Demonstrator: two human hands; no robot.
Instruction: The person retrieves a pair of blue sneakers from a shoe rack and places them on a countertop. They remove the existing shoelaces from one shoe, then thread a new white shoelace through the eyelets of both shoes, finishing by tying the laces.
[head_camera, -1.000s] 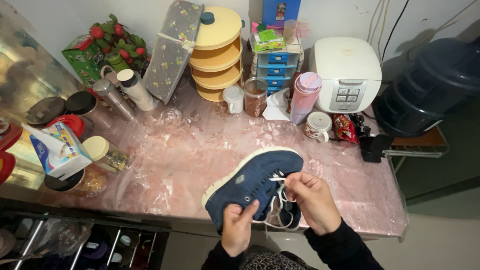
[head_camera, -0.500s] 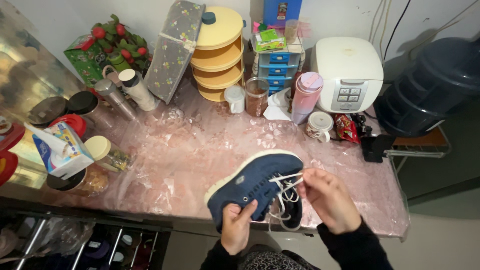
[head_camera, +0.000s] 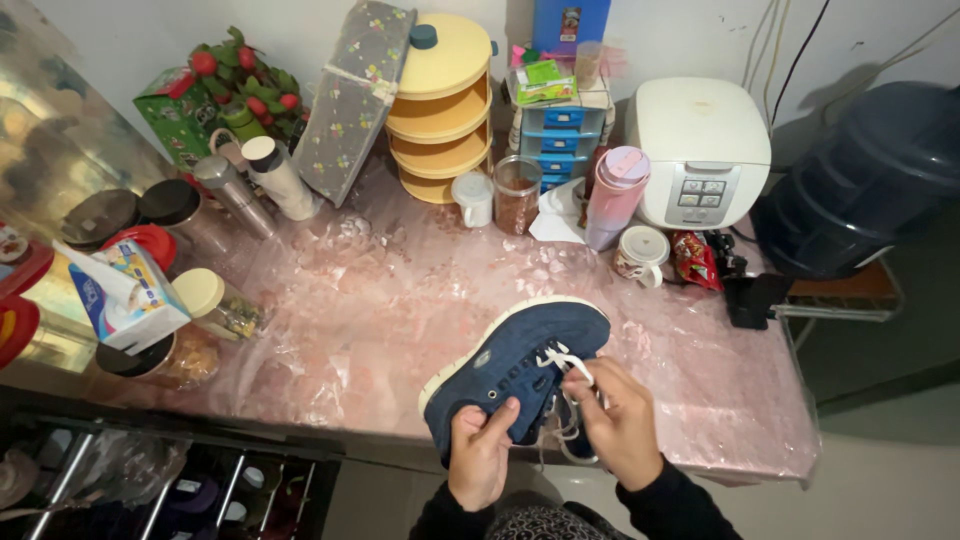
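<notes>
fingers of left hand (head_camera: 480, 455) clamp blue shoe's (head_camera: 520, 365) heel side; right hand (head_camera: 615, 420) fingers pinch white lace (head_camera: 562, 358) above its tongue.

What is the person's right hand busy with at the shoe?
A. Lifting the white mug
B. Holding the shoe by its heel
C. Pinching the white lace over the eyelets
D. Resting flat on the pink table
C: the right hand pinches the white lace above the navy shoe, while the left hand has its grip on the shoe's side.
</notes>
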